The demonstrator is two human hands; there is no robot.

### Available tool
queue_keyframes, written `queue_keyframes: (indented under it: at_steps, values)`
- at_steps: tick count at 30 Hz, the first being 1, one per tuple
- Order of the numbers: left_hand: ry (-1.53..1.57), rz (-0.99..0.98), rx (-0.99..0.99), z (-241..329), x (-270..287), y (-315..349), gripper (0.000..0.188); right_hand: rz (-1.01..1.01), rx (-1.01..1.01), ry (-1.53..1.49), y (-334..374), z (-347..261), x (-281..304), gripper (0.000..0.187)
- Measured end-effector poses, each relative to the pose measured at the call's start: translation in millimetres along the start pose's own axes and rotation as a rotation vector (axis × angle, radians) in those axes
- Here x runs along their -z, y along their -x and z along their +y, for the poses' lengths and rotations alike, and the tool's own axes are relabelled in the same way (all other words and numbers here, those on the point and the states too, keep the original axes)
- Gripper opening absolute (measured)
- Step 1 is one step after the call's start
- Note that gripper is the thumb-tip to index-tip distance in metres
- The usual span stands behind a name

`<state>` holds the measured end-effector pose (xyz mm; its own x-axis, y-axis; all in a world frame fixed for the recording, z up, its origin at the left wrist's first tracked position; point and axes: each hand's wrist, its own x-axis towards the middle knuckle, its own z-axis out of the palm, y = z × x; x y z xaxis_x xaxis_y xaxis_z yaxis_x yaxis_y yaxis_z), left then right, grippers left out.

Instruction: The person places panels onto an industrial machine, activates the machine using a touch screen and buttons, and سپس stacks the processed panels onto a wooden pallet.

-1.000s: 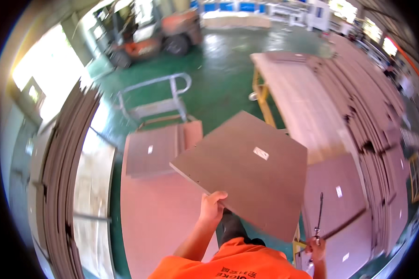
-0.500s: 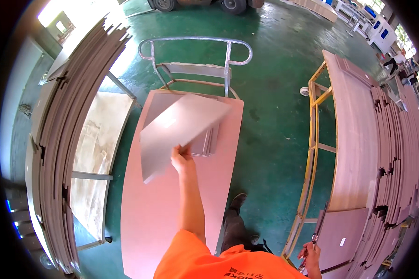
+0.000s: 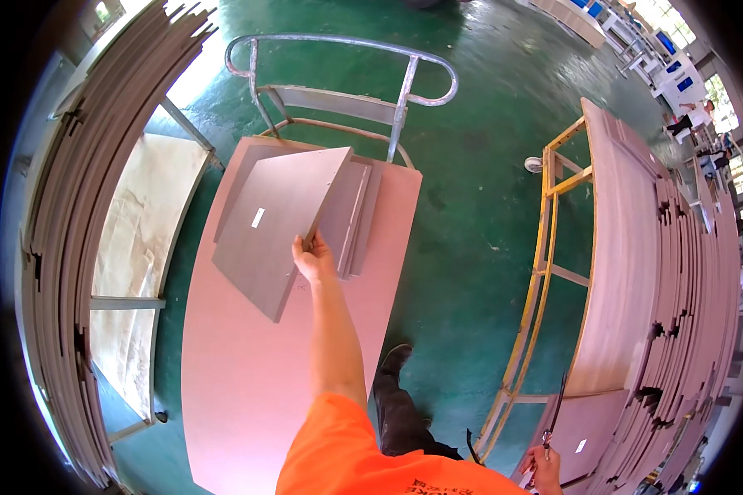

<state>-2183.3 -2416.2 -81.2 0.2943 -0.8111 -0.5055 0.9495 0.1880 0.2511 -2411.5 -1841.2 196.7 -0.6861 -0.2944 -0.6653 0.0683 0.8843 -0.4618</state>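
Note:
My left hand (image 3: pixel 315 257) pinches the near right edge of a flat grey-brown panel (image 3: pixel 276 214) with a small white label. The panel is tilted over a short stack of similar panels (image 3: pixel 359 223), hiding part of it. That stack lies on a large pink board (image 3: pixel 281 371) carried by a trolley. At the lower right, my right hand (image 3: pixel 543 469) is closed around a slim dark thing with a shiny metal part (image 3: pixel 549 433), whose kind I cannot make out. Beside it is another labelled panel (image 3: pixel 590 433) on the right-hand rack.
The trolley's metal handle rail (image 3: pixel 347 45) rises at the far end. Tall rows of panels stand at left (image 3: pixel 99 190) and right (image 3: pixel 693 305). A yellow-framed rack (image 3: pixel 524 346) runs along the right over green floor (image 3: pixel 470 214). People (image 3: pixel 695 118) are in the far right background.
The panel in my left hand has turned, and its label now shows plainly. My right hand stays closed at the lower right. The whole view has shifted somewhat.

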Motion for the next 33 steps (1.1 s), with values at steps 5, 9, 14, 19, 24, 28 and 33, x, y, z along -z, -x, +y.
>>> queue_keyframes:
  at_steps: [5, 9, 14, 19, 24, 28, 33]
  values:
    - [0.04, -0.023, 0.061, -32.9, -9.2, -12.9, 0.028, 0.085, 0.169, 0.107, -19.2, 23.9, -0.2, 0.043]
    - [-0.153, -0.116, 0.302, -67.1, 3.2, -7.0, 0.037, 0.105, -0.166, -0.135, -24.7, 55.8, 6.7, 0.046]
    - [-1.741, -0.569, 0.803, -65.6, 192.0, 49.0, 0.045, 0.058, -0.183, -0.135, -21.7, 69.4, -0.3, 0.045]
    - [-2.372, -0.855, 1.168, 0.5, 337.4, 229.2, 0.044, -0.022, -0.071, -0.483, 8.9, 119.6, -11.2, 0.03]
    - [-2.46, -1.295, 0.819, 25.8, 322.7, 334.5, 0.035, 0.123, -0.132, -0.732, 66.3, 208.3, -9.0, 0.028]
    - [-2.416, -1.685, 0.596, -34.5, 272.4, 374.2, 0.033, 0.207, -0.209, -0.846, 123.2, 275.5, -7.3, 0.027]
    - [-1.882, -1.752, 0.994, -98.4, 257.2, 570.3, 0.041, 0.472, -0.322, -0.977, 223.4, 402.2, -26.3, 0.039]
